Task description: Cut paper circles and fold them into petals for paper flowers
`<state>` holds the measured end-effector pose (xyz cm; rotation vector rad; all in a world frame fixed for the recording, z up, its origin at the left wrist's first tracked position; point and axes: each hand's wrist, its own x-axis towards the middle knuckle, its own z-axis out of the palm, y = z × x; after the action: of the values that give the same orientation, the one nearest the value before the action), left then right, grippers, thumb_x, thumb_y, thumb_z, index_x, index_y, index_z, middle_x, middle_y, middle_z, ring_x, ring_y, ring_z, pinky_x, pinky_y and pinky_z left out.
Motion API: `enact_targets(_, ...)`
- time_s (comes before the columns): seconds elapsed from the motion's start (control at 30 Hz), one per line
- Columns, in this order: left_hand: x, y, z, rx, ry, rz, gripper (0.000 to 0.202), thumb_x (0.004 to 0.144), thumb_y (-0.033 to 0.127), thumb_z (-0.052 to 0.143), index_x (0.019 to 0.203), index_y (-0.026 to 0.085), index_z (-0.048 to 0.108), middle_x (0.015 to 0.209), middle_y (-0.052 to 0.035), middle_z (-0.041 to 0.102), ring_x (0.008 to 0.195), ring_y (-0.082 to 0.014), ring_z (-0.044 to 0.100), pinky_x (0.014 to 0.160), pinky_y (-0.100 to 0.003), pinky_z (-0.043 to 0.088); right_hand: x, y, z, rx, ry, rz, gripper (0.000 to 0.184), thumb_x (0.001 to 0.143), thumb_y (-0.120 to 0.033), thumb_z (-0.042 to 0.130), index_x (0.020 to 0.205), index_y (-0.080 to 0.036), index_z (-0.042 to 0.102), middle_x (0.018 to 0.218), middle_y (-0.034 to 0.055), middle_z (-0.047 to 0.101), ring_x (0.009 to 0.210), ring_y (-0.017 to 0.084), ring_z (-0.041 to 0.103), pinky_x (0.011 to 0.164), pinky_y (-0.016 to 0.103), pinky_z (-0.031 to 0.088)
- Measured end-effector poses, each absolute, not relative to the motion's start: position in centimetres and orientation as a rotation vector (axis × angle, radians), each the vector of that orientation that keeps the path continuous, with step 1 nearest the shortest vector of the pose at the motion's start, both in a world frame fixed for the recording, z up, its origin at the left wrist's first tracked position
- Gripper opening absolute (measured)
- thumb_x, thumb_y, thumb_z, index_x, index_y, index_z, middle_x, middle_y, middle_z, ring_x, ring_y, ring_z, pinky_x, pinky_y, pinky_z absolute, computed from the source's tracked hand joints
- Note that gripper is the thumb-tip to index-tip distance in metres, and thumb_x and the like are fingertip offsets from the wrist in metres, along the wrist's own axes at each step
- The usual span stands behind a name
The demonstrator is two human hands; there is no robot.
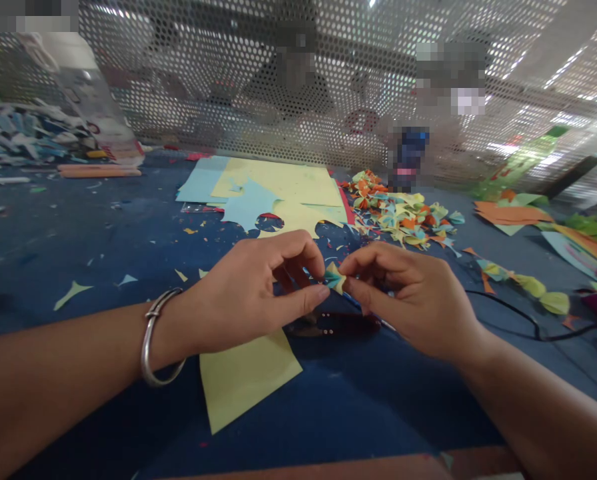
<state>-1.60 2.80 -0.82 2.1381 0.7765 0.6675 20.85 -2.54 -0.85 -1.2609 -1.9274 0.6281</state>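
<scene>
Between the fingertips of both hands is a small folded paper flower (335, 279), pale yellow outside with blue-green inside. My left hand (273, 287), with a silver bangle at the wrist, pinches its left side. My right hand (403, 287) pinches its right side between thumb and forefinger. Beneath the hands lies a dark, shiny object (348, 325), partly covered, whose kind I cannot make out. A yellow paper sheet (248, 380) rests below my left hand, its upper part hidden. Just beyond the hands are blue and yellow sheets (278, 183) with round cut-outs along the near edge.
A heap of folded paper flowers (398, 210) lies at the back right, near orange paper pieces (513, 212). A water bottle (96, 107) and a pile of paper strips (23, 137) stand back left. A perforated metal screen (203, 87) borders the table; a black cable (528, 319) runs right.
</scene>
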Motion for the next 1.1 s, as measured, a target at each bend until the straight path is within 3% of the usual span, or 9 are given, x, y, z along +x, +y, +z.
enact_targets(0.17,-1.6,3.1,-1.1,2.077,0.725,0.681,0.018,0.091,0.038,0.068,0.092,0.020,0.063,0.084,-0.0006,0.069,0.074,-0.0135,0.065,0.069,-0.024,0.052,21.0,-2.6,-1.0,-1.285,-1.923,0.644,0.007,0.089,-0.014,0.065,0.093,-0.019,0.068,0.071,-0.0030,0.066,0.052,0.007,0.057,0.051,0.019,0.048)
enact_targets(0.57,-1.2,3.6,-1.2,1.922,0.690,0.691,0.011,0.084,0.025,0.075,0.081,0.018,0.067,0.072,0.0033,0.064,0.062,-0.0071,0.055,0.058,-0.017,0.045,21.0,-2.6,-0.8,-1.245,-1.958,0.631,0.009,0.090,-0.012,0.064,0.093,-0.019,0.068,0.071,-0.0048,0.065,0.052,0.006,0.056,0.051,0.018,0.046)
enact_targets(1.1,-1.3,4.0,-2.0,1.753,0.674,0.626,0.019,0.086,0.034,0.074,0.081,0.016,0.075,0.074,-0.0011,0.075,0.067,-0.0100,0.064,0.063,-0.018,0.052,20.9,-2.7,-1.0,-1.239,-1.998,0.649,0.010,0.091,-0.011,0.064,0.093,-0.020,0.069,0.070,-0.0056,0.064,0.056,0.006,0.057,0.056,0.017,0.048)
